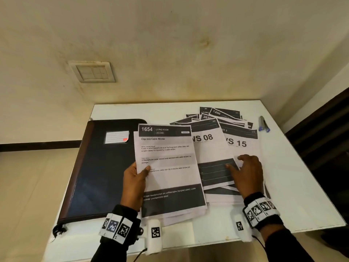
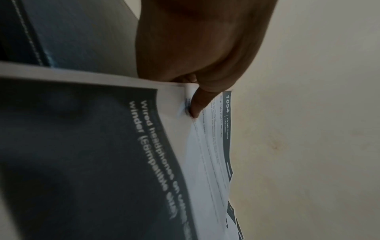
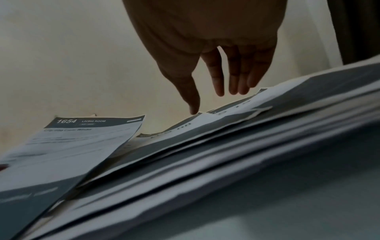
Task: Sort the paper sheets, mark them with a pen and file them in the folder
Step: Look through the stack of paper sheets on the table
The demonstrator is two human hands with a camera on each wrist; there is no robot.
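Paper sheets [image 1: 217,157]: loose printed pages fanned in a messy overlapping spread just right of the folder [image 1: 102,167], on the white bench [image 1: 302,176]. One gathered bundle, top page headed "1654 LIVING ROOM" [image 1: 170,167], lifted off the spread, its left part overlapping the folder's right side. Left hand [image 1: 134,184] gripping that bundle at its left edge, thumb on top of the page, fingers underneath; thumb pinch also plain in the left wrist view [image 2: 195,104]. Right hand [image 1: 247,174] open, fingers spread and straight, hovering over or lightly touching the sheets marked "08" and "15" right of the bundle; actual contact hard to tell, fingertips [image 3: 232,87] seen just above the paper in the right wrist view. Likely handling: light, thin, floppy, slippery sheet on sheet, prone to fanning out and creasing; best taken by an edge with thumb over and fingers under, bundle squared before filing. Folder closed, dark cover with brown trim and a white label. Blue-grey object [image 1: 264,124] far right of the folder, beyond the sheets, possibly a pen or stapler, too small to say. Bench smooth and white, pushed against a stained cream wall with a switch plate [image 1: 93,71] above the folder.
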